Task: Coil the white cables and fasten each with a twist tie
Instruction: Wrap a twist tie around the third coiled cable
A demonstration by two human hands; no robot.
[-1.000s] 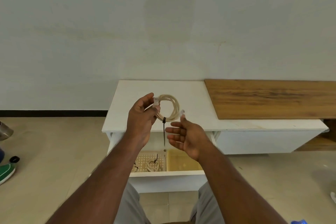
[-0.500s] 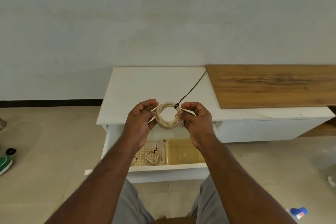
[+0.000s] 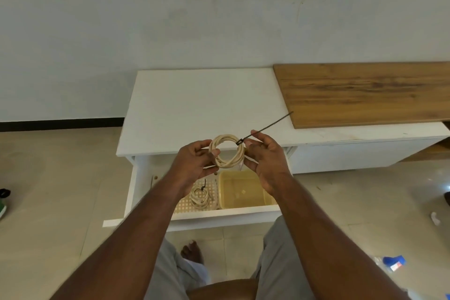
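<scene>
Since half a second ago, both hands have held their places on the coil while the tie's long tail has swung lower, now slanting out toward the near edge of the wooden board instead of reaching far across the white top.

From the head camera, my left hand (image 3: 194,161) grips the left side of the coiled white cable (image 3: 227,151), thumb over the strands and fingers curled behind them. My right hand (image 3: 266,153) sits at the coil's right side, fingers curled, pinching the dark twist tie (image 3: 265,127) just past the point where it wraps the strands at the upper right of the ring. The free tail runs up and to the right. The coil hangs in the air, just above the front edge of the white cabinet (image 3: 194,105) and over its open drawer (image 3: 219,213).

In the drawer, another coiled cable (image 3: 199,196), already tied, lies on the woven tray (image 3: 188,202) by the front wall, with a yellow tub (image 3: 243,190) to its right.

As I judge it, this is the fastening step: the tie is looped round the bundle but its tail is still long and loose. Next I need to draw it snug and secure it while my left hand keeps the loops from springing apart, then lay the bundle in the drawer.
</scene>
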